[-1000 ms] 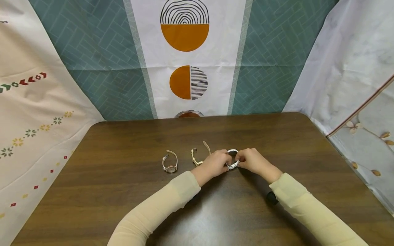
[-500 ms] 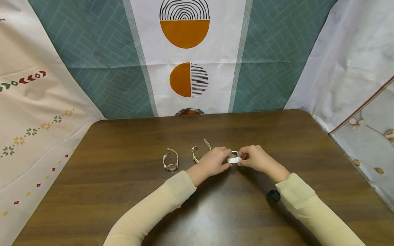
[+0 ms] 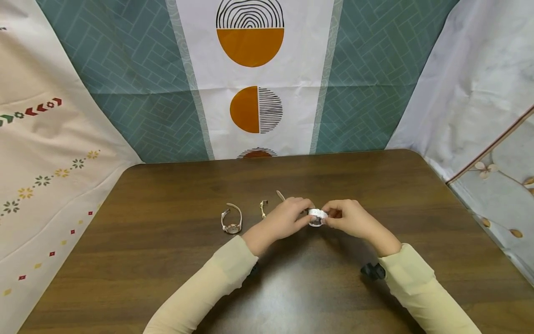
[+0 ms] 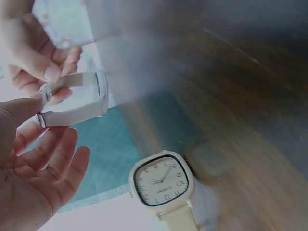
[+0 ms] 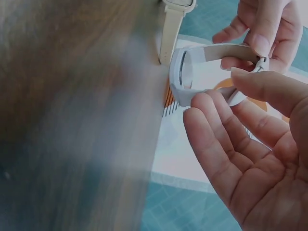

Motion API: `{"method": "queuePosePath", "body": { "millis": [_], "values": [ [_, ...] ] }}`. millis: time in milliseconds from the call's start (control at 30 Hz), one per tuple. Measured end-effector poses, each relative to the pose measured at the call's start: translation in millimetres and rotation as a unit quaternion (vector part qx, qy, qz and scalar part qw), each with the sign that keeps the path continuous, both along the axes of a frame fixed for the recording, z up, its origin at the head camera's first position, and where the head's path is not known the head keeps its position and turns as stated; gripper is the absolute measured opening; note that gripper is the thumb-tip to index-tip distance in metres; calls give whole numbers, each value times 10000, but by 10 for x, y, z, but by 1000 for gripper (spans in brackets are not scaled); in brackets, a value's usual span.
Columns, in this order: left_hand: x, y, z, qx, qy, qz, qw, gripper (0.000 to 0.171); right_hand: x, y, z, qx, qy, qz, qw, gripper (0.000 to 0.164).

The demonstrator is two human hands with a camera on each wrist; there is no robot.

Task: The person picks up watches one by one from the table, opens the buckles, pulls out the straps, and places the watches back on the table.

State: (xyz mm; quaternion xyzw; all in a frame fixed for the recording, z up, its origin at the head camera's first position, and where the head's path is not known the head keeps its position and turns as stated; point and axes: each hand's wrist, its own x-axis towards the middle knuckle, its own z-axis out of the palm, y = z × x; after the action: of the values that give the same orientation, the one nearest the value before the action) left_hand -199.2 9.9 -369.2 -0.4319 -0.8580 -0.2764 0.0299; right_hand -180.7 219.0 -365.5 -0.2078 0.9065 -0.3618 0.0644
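Observation:
A white wristwatch, its strap bent round into a loop, is held between both hands above the table. My left hand pinches the strap on one side with thumb and fingers. From the other side my right hand pinches it too. In the left wrist view, the strap ends of the white wristwatch meet near the buckle, between the two thumbs. The right wrist view shows the case of the white wristwatch facing away from the hands. Beside the left hand lies a cream square-faced wristwatch, partly hidden in the head view.
Further left on the brown table lies another wristwatch with a pale strap and a rose-gold round case, its strap curved upward. Patterned cloths hang behind the table and on both sides.
The white wristwatch has been turned in the hands, so its looped strap now faces up. Both forearms have shifted slightly outward. The other watches have stayed in place.

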Motion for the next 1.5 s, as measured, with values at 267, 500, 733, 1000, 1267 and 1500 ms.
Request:
{"method": "queuePosePath", "body": {
  "millis": [267, 500, 733, 1000, 1267, 1500],
  "values": [
    [19, -6, -21, 392, -416, 194, 9982, 13, 33, -31, -37, -314, 54, 19, 9995, 10],
    [44, 64, -35, 613, -758, 559, 9937, 17, 37, -23, -106, -695, -173, -47, 9974, 11],
    [46, 145, -65, 916, -1420, 777, 9826, 20, 28, -3, -170, -1576, -646, -111, 9853, 19],
    [54, 152, -129, 1187, -1610, 848, 9761, 19, 0, 1, -190, -1939, -860, -28, 9772, 20],
    [56, 151, -152, 1520, -1574, 1010, 9705, 19, -11, 14, -211, -2045, -972, -123, 9740, 21],
    [55, 127, -155, 1698, -1638, 1080, 9658, 19, -7, 6, -202, -2098, -1086, -147, 9716, 20]
  ]
}}
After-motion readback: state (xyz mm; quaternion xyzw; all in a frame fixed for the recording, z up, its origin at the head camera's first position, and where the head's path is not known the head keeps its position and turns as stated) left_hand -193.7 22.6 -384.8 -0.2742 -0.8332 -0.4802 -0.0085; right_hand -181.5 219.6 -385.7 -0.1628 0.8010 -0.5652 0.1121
